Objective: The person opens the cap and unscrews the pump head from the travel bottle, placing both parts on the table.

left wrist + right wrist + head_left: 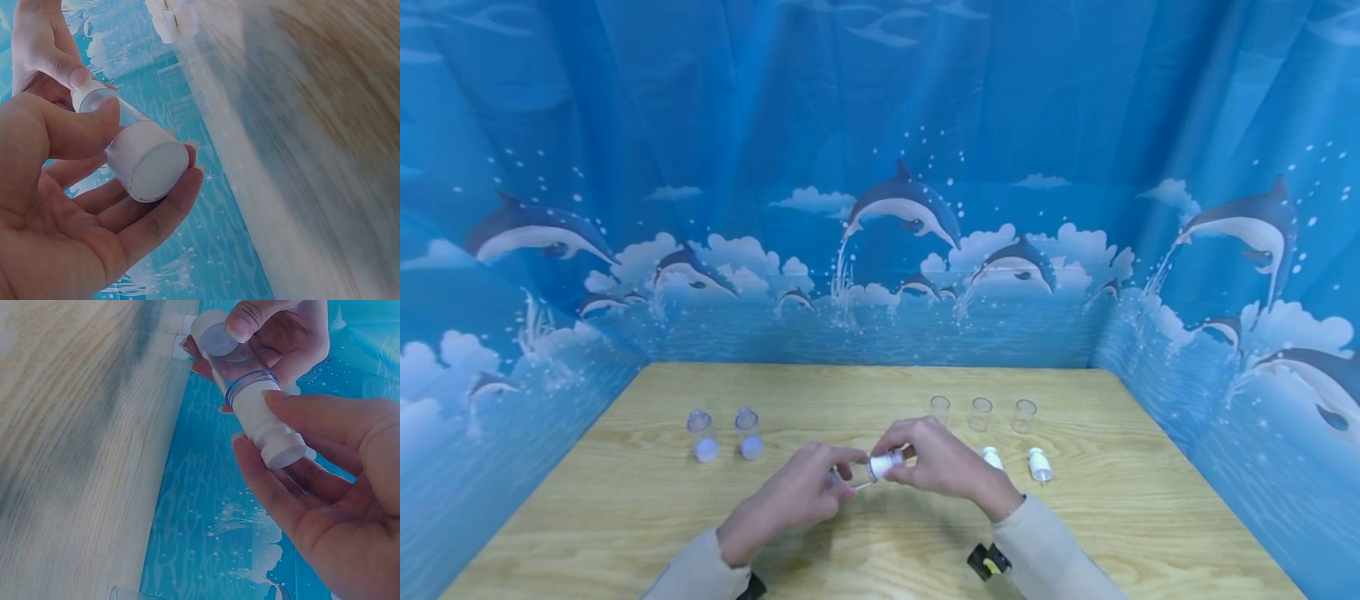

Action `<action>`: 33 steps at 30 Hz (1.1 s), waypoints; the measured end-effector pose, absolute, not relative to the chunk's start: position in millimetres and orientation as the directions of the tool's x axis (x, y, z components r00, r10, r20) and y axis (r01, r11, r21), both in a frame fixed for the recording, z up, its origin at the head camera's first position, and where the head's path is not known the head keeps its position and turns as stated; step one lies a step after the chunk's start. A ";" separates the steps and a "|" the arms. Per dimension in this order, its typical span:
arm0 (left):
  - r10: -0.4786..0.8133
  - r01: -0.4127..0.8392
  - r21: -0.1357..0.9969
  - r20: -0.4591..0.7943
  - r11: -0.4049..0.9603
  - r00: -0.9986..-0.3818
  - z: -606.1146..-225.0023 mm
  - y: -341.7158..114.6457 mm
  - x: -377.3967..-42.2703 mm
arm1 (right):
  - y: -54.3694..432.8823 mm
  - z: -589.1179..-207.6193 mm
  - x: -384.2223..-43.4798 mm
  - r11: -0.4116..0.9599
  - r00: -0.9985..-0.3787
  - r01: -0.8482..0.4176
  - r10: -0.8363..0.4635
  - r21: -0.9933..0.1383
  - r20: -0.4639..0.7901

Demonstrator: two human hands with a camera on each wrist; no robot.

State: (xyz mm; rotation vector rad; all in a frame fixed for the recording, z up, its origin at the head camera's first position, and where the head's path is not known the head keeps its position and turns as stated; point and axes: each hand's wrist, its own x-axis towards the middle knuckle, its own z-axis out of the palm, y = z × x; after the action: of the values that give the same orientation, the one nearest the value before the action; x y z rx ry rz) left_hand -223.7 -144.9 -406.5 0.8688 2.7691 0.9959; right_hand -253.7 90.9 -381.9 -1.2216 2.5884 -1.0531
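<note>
Over the middle of the table, my left hand (805,485) grips a small clear bottle (232,361) with a thick white base (150,161), fingers and thumb around its lower part. My right hand (938,460) pinches a white pump-like top (255,411) between thumb and fingers. This top sits at the bottle's mouth, in line with it, where a bluish ring (250,380) shows. How deep the top reaches inside cannot be told. The bottle is tilted, its base toward the left hand and its top toward the right.
Two similar clear bottles (702,435) stand at the left of the wooden table (647,500). At the right are three clear cups or caps (981,414) in a row, with two white tops (1040,464) in front, one partly behind the right hand. A dolphin-print curtain (880,125) surrounds the table.
</note>
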 end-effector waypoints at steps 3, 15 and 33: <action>0.534 0.485 0.608 0.116 0.629 -0.837 -406.7 -145.0 -223.5 | 90.9 -382.5 -253.4 0.438 -0.679 -0.639 -0.708 -0.632 0.195; 0.522 0.475 0.609 0.115 0.635 -0.845 -407.6 -144.5 -223.3 | 90.6 -383.4 -253.9 0.437 -0.701 -0.600 -0.691 -0.671 0.177; 0.538 0.495 0.598 0.125 0.630 -0.834 -405.5 -144.8 -222.6 | 86.9 -389.2 -256.1 0.453 -0.718 -0.595 -0.671 -0.664 0.185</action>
State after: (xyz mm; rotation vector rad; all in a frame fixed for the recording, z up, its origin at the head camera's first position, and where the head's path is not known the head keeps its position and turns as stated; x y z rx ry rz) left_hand -222.6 -144.8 -405.5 0.8810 2.7763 0.9883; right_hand -256.1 86.9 -389.2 -1.1318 2.5883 -1.1172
